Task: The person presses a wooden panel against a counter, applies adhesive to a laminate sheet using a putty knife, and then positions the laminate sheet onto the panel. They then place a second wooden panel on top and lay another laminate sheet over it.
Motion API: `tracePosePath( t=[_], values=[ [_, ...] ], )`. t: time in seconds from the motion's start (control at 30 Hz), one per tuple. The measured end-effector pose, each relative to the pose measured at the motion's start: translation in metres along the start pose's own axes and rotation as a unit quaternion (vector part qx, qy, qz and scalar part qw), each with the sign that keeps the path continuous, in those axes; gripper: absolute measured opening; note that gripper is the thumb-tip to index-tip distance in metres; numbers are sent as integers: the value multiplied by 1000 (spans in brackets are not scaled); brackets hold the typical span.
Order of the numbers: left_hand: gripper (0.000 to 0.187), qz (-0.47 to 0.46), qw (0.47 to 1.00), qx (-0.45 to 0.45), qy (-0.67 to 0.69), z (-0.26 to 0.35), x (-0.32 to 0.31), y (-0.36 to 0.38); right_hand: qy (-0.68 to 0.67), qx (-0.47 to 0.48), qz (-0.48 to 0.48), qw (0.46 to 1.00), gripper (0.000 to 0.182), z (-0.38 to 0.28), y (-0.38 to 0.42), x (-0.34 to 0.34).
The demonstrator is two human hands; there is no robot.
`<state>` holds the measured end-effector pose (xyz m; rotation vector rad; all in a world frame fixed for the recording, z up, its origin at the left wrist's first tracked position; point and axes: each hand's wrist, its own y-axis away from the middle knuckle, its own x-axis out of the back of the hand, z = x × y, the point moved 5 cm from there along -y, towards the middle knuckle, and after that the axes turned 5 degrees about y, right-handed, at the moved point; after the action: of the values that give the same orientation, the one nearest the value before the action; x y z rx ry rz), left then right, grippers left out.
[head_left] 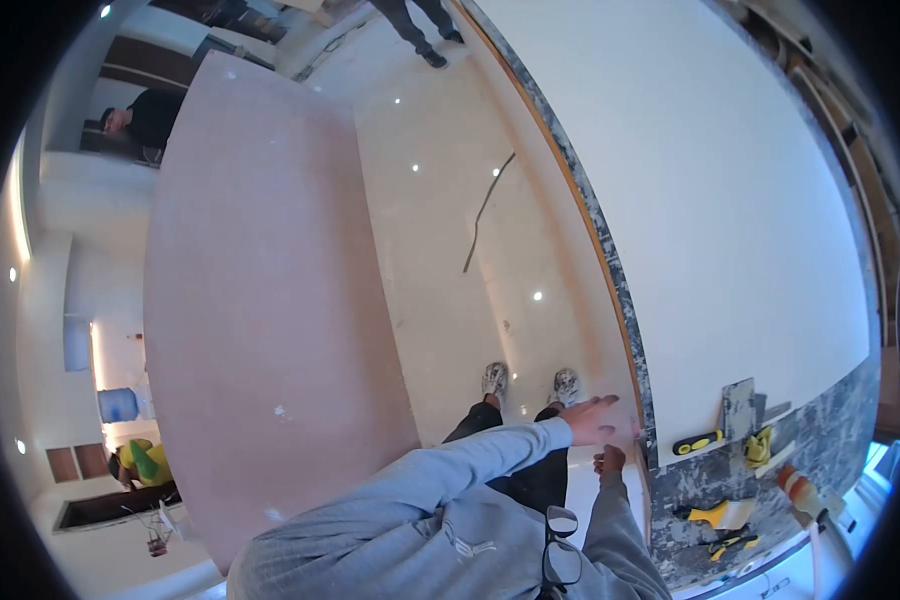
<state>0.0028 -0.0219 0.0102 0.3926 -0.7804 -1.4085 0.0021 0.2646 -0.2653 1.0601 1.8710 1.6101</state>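
Observation:
My left hand [592,420] reaches across my body to the edge of the workbench [642,385], fingers apart and holding nothing that I can see. Just below it, my right hand [610,460] has its fingers curled in beside the same edge; whether anything is inside them is hidden. A large white panel [740,200] lies on the bench beyond the hands. To their right on the bench are a yellow and black knife-like tool [697,442], a grey flat blade [738,408] and a yellow tool [760,448].
A large pink board [280,300] stands at my left. A thin dark strip [480,215] lies on the pale floor [430,250]. A yellow scraper [722,514], pliers [735,545] and a brush [798,490] lie near the bench corner. Other people [148,125] are further off.

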Motion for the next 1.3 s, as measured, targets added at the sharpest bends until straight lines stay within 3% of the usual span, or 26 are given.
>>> tracePosePath(
  t=[0.07,0.13,0.17,0.23,0.3,0.33,0.37,0.43,0.5,0.53,0.63,0.7,0.8,0.9,0.97,1.0,1.03,1.1,1.2,1.3],
  values=[
    [65,71,994,-69,-42,-41,3,6,84,46,12,995,20,-31,31,4],
    [55,87,992,-69,-57,-77,28,22,100,97,38,989,22,-41,27,4],
    [52,96,994,-45,-39,-90,42,40,112,121,47,985,23,-39,27,10],
    [47,157,987,13,-32,-130,81,79,108,94,-57,988,29,-55,32,4],
    [43,236,969,76,6,-198,95,122,157,141,-15,977,19,-66,6,-15],
    [42,264,958,100,51,-235,99,145,182,162,9,970,18,-71,-8,-25],
    [41,271,954,130,-17,-264,101,170,229,166,-28,959,15,-88,19,-40],
    [40,370,918,140,12,-336,78,233,292,160,-70,940,15,-117,47,-61],
    [43,387,856,334,82,-397,37,297,325,135,-91,932,18,-124,55,-70],
    [43,363,845,382,89,-431,15,317,341,154,-94,922,18,-136,61,-78],
    [47,282,853,435,58,-463,-51,366,377,203,-92,899,19,-173,87,-104],
    [49,179,886,427,21,-468,-82,370,385,229,-76,891,21,-194,114,-117],
    [51,128,916,380,-2,-483,-108,366,389,257,-53,883,19,-215,131,-132],
    [52,290,896,335,37,-496,-111,370,568,263,-106,772,20,-226,101,-147],
    [53,397,819,360,207,-492,-104,387,722,407,-110,548,21,-231,156,-184],
    [53,443,766,365,290,-483,-98,398,725,414,-102,541,19,-230,169,-198],
    [53,457,746,364,320,-483,-97,405,728,420,-93,534,17,-230,181,-212],
    [54,485,702,359,378,-490,-95,411,590,312,-55,742,10,-225,158,-230],
    [54,513,660,341,430,-503,-112,419,631,387,-41,672,16,-224,192,-289],
    [52,522,647,347,434,-519,-141,421,674,416,-101,603,22,-221,230,-364]
  ],
)
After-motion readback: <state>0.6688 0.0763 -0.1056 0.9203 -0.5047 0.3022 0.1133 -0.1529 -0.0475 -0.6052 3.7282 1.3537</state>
